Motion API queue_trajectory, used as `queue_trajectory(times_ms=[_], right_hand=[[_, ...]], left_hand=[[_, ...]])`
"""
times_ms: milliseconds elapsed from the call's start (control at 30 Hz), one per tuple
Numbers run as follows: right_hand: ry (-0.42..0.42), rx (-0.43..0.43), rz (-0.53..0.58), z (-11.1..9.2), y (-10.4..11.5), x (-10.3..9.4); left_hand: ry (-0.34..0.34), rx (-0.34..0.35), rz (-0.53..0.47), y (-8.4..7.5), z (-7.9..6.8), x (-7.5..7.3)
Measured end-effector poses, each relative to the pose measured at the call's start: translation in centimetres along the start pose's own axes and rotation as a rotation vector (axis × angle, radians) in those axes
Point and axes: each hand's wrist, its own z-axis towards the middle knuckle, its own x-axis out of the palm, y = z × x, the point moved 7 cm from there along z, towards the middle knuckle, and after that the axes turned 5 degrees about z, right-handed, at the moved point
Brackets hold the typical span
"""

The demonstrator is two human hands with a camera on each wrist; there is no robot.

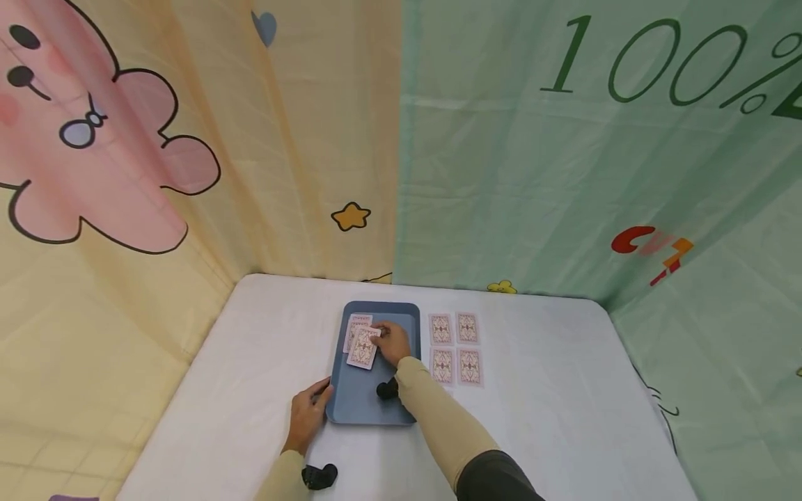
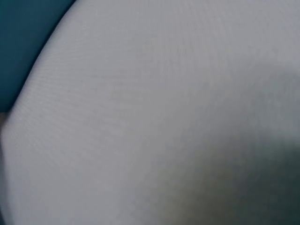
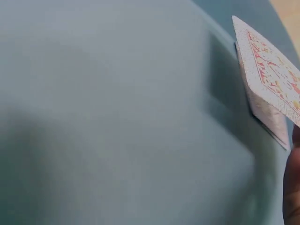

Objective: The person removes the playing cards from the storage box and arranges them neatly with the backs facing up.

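In the head view my right hand (image 1: 394, 344) reaches over the blue tray (image 1: 370, 407) and pinches a playing card (image 1: 363, 348) with a red patterned back. Beneath and behind that card, other cards (image 1: 358, 320) lie in the tray's upper left. The right wrist view has the pinched card (image 3: 276, 70) tilted above the others (image 3: 271, 117), with a fingertip at its edge. My left hand (image 1: 305, 417) holds the tray's lower left edge between thumb and fingers. Only the tray's edge (image 2: 28, 47) and white cloth appear clearly in the left wrist view.
Right of the tray, several cards lie face down in two rows, among them a near one (image 1: 470, 367) and a far one (image 1: 441, 328). White cloth (image 1: 551, 403) covers the table. Printed curtains (image 1: 501, 174) hang behind it and at both sides.
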Motion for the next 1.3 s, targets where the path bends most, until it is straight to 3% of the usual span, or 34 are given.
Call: queue_trajectory(times_ms=[200, 500, 667, 1100, 1300], right_hand=[[0.045, 0.019, -0.018, -0.7, 1.2, -1.4], [0.082, 0.030, -0.017, -1.5, 1.9, -3.3], [0.079, 0.038, 0.001, -1.9, 1.7, -4.3], [0.081, 0.051, 0.180, -3.7, -0.4, -7.6], [0.058, 0.053, 0.169, -4.2, -0.5, -9.1]], left_hand=[[-0.035, 0.094, -0.005, -0.6, 0.1, -0.3], [0.018, -0.012, 0.022, 0.2, 0.3, 0.0], [0.034, -0.012, 0.017, 0.1, 0.3, 0.0], [0.041, -0.016, 0.020, 0.3, 0.0, 0.3], [0.033, -0.006, 0.024, 0.0, 0.0, 0.0]])
